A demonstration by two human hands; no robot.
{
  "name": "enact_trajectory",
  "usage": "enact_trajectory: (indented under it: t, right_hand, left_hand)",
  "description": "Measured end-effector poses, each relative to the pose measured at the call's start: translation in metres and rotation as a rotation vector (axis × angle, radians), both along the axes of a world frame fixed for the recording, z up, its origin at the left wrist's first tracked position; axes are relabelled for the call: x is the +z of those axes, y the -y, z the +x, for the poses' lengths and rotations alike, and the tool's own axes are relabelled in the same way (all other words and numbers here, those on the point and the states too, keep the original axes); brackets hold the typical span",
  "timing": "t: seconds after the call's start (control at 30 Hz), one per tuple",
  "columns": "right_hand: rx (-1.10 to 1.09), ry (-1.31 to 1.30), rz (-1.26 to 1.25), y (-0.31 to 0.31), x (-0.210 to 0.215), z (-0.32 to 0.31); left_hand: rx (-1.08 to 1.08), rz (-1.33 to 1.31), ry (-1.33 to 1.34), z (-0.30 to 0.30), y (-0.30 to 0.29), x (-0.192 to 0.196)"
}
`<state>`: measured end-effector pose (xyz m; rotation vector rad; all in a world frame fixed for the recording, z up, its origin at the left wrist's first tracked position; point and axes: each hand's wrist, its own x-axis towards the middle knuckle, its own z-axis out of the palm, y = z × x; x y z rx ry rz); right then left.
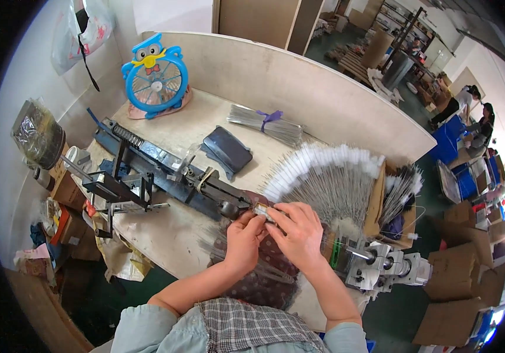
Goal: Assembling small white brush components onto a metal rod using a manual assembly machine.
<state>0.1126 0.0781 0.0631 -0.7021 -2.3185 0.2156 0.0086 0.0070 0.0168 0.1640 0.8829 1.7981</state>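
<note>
My left hand and my right hand meet at the near end of a long dark metal bench machine. Fingertips of both are pinched around a small pale piece with a brass-coloured edge, mostly hidden by the fingers. Just left of it is a round dark knob on the machine. Beyond my right hand, many thin wire brushes with white tufts lie fanned out. Under my wrists, loose thin wires rest on a dark spotted cloth.
A dark pouch and a purple-tied wire bundle lie behind the machine. A blue owl-shaped fan stands at the back left. At right are a motorised metal unit and a cardboard box of brushes. Co-workers sit farther off.
</note>
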Motion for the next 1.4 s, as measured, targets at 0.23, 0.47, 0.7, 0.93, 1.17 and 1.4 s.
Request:
enact_trajectory:
  t: [0.23,0.47,0.7,0.93,1.17,1.4]
  right_hand:
    - [0.019,0.008,0.011,-0.001,-0.003,-0.001]
    - [-0.029,-0.043,0.035,0.002,-0.011,-0.004]
    - [-0.039,-0.006,0.018,0.003,-0.005,0.003]
    - [-0.022,-0.017,0.022,0.0,-0.005,0.004]
    - [0.0,-0.008,0.008,0.0,-0.006,0.004]
    - [0.022,0.028,-0.003,-0.003,-0.004,0.002]
  left_hand:
    - [-0.005,-0.04,0.022,0.0,0.001,0.002]
    - [0.045,-0.019,0.149,0.001,0.001,0.001]
    - [0.021,-0.009,0.043,0.001,0.001,0.006]
    - [0.017,0.003,0.061,0.001,-0.001,0.003]
    - [0.022,-0.007,0.039,0.001,-0.001,0.005]
    - [0.018,0.002,0.107,0.0,0.0,0.003]
